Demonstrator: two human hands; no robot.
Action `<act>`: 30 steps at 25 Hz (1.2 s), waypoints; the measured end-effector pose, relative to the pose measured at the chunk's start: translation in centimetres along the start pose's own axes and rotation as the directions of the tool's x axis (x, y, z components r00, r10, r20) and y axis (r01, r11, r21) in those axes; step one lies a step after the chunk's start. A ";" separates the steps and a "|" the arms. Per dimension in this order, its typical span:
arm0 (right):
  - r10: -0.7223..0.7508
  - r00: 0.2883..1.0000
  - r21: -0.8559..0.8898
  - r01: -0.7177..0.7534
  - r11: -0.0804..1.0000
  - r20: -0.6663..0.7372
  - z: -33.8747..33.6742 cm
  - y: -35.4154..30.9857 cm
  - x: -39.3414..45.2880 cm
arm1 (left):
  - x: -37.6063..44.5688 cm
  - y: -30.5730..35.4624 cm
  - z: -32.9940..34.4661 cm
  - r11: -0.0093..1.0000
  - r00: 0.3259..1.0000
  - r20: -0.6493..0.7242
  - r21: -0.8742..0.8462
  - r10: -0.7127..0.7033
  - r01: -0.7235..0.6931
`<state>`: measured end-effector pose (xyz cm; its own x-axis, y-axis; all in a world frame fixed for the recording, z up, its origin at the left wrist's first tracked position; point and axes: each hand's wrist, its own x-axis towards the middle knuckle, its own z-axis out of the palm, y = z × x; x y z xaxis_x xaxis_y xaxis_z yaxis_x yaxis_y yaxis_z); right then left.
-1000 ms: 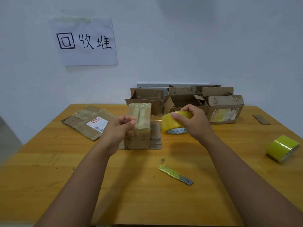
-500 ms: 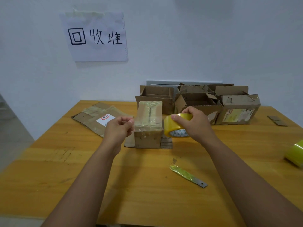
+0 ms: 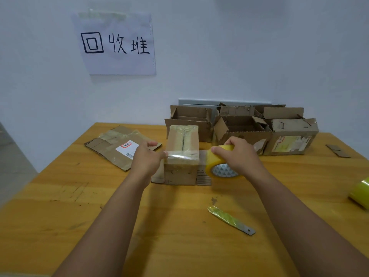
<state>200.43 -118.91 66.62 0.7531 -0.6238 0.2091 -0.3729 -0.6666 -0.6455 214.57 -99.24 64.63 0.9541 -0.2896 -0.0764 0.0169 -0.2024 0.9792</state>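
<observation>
Taped upright carton [image 3: 182,154], yellow tape roll [image 3: 219,164] alongside

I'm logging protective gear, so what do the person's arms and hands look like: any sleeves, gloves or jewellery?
The left forearm and right forearm are bare down to the picture's edge; no sleeves show. The left hand and right hand wear no gloves. No watch or bracelet shows, no ring on the fingers, and no markings.

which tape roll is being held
The yellow tape roll in the right hand, beside the taped box; the other roll lies untouched at far right.
</observation>
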 end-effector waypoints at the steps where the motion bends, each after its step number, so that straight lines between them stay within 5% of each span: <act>1: 0.010 1.000 -0.010 -0.010 1.000 0.008 0.1 -0.1 0.1 | 0.1 -0.1 0.0 1.000 1.000 -0.002 0.004 -0.004 0.004; 8: 0.099 0.992 -0.020 -0.098 0.995 0.082 1.2 0.3 0.3 | -0.3 -0.3 0.3 0.990 0.995 0.059 -0.115 -0.075 0.082; 10: 0.108 0.990 0.001 -0.109 0.994 0.094 1.5 0.4 0.3 | -0.4 -0.9 0.5 0.995 0.995 0.004 0.021 0.102 -0.102; 11: 0.110 0.989 0.011 -0.112 0.994 0.098 1.6 0.4 0.3 | -0.4 -1.2 0.5 0.941 0.967 -0.008 0.233 0.255 -0.246; 13: 0.107 0.988 0.005 -0.108 0.994 0.112 1.7 0.4 0.3 | -1.1 -1.9 0.8 0.574 0.824 0.081 0.678 0.561 -0.458; 14: 0.101 0.987 -0.001 -0.101 0.995 0.124 1.8 0.5 0.3 | -1.4 -2.2 1.0 0.386 0.737 0.171 0.762 0.654 -0.519; 17: 0.090 0.982 0.018 -0.094 0.995 0.165 1.7 0.9 0.5 | -2.3 -2.9 1.5 0.121 0.643 0.316 0.832 0.698 -0.541; 20: 0.073 0.969 0.077 -0.093 0.993 0.235 1.6 1.6 0.6 | -2.8 -2.7 2.3 0.043 0.681 0.369 0.861 0.632 -0.507; 26: -0.069 0.906 0.273 -0.054 0.960 0.419 1.1 4.6 -0.7 | -3.1 -3.1 4.0 0.057 0.643 0.435 0.800 0.631 -0.597; 30: -0.012 0.939 0.266 -0.084 0.960 0.343 2.4 7.7 -1.7 | -2.9 -3.4 5.8 0.018 0.550 0.412 0.788 0.726 -0.615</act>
<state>197.60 -122.00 59.58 0.8980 -0.4373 -0.0478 -0.2776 -0.4790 -0.8328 210.01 -103.14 60.45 0.4136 -0.6920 0.5917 -0.8222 -0.5630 -0.0837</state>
